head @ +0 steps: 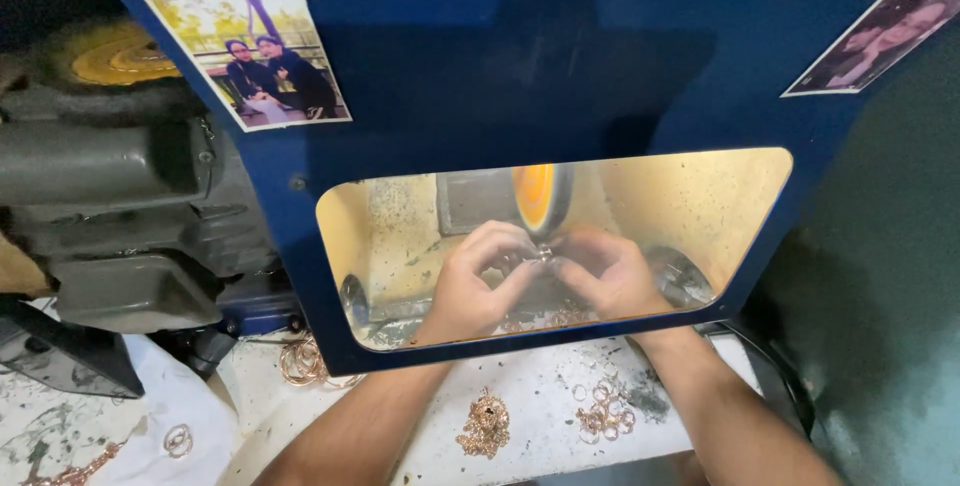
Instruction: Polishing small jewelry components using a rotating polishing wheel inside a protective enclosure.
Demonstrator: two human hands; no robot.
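Behind the guard window (700,206) we hold both hands side by side, the left hand (478,281) and right hand (610,274) meeting at a small metal piece (543,254) just below the polishing wheel (540,198). Before the guard, on the bench (540,386), lie an ornate pendant (485,424) and, to its right, loose rings (603,411) (more bangles (302,361) sit left). A motor (110,166) stands far left.

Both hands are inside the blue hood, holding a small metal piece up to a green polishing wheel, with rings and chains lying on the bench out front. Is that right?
Not quite: the polishing wheel is orange-yellow, not green. The head view shows the left hand and right hand inside the blue hood, holding a small metal piece up to it, with rings and chains on the bench out front.
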